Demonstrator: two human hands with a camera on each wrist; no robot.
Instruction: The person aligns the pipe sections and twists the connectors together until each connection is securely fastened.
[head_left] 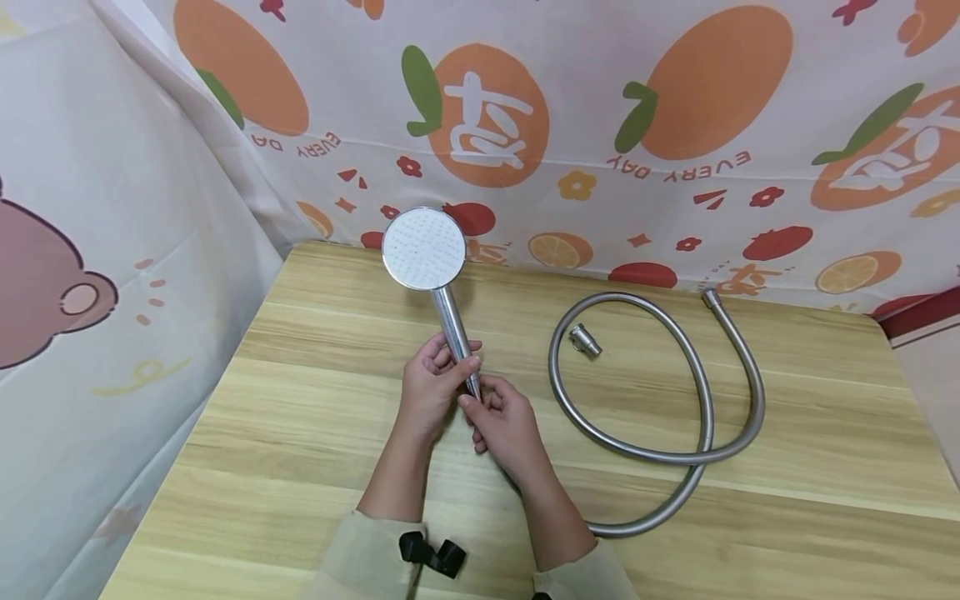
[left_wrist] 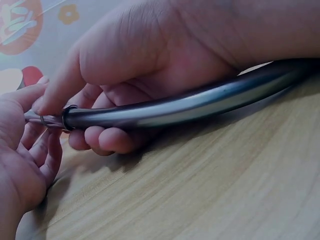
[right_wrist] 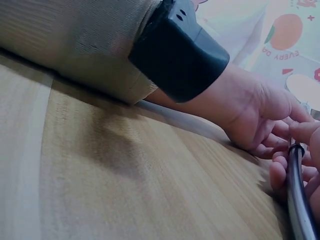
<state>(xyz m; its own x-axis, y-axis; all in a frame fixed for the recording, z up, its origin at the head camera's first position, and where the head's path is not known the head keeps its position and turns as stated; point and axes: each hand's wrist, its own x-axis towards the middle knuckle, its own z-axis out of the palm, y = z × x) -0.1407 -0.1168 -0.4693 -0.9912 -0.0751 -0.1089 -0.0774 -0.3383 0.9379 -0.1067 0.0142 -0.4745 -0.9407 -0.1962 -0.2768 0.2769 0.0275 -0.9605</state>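
A chrome hand shower (head_left: 423,248) with a round white spray face points toward the back of the table. My left hand (head_left: 431,383) grips the lower part of its handle (head_left: 452,325), thumb across the metal. Just below, my right hand (head_left: 510,425) pinches the end of a grey metal shower hose (head_left: 637,454) at the base of the handle. In the left wrist view, the hose (left_wrist: 150,114) runs along the right palm, and its dark-ringed end meets the narrow handle tip between both hands. Fingers partly hide this joint in the head view.
The hose loops over the wooden table (head_left: 300,433) on the right, its other end fitting (head_left: 711,297) near the back edge. Inside the loop lies a small metal fitting (head_left: 585,340). A fruit-patterned cloth (head_left: 570,108) hangs behind the table.
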